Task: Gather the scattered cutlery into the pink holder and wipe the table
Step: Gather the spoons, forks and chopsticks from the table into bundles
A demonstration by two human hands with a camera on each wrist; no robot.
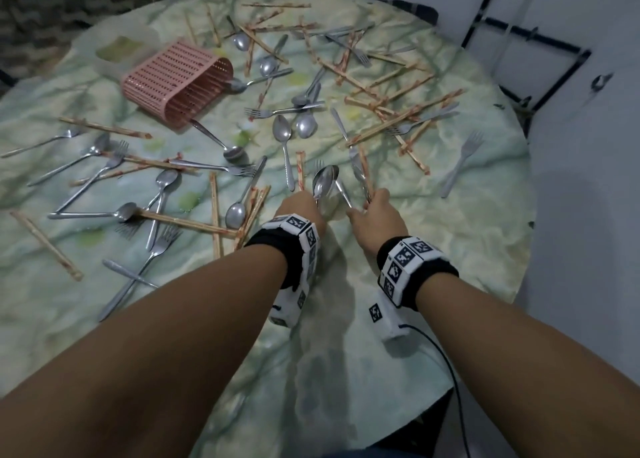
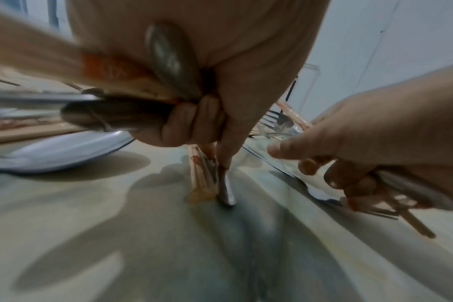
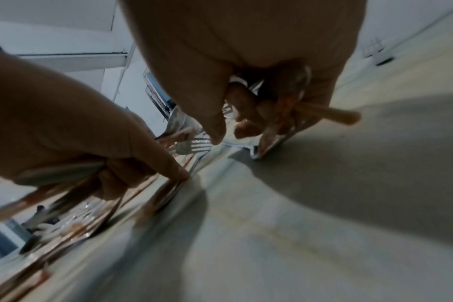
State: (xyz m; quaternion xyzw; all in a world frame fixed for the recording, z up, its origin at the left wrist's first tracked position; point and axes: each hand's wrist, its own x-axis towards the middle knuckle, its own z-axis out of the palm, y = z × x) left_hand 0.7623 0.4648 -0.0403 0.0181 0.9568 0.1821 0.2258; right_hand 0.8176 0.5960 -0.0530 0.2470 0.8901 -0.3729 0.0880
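Observation:
The pink holder (image 1: 176, 79) lies on its side at the table's far left, its mouth facing right. Spoons, forks, knives and chopsticks are scattered over the green marbled table (image 1: 467, 249). My left hand (image 1: 300, 204) grips a bundle of spoons (image 1: 325, 180) and a chopstick (image 1: 300, 170). In the left wrist view its curled fingers (image 2: 194, 120) hold the bundle while the index finger points down at a handle on the table. Just to the right, my right hand (image 1: 377, 211) grips a knife (image 1: 356, 170) and a chopstick (image 1: 364, 166); its fingers (image 3: 246, 114) are curled round them.
A translucent white tub (image 1: 121, 52) stands behind the holder. One fork (image 1: 462, 163) lies alone at the right. A black metal frame (image 1: 519, 41) stands beyond the table's right edge. Bare cloth lies under my forearms at the near side.

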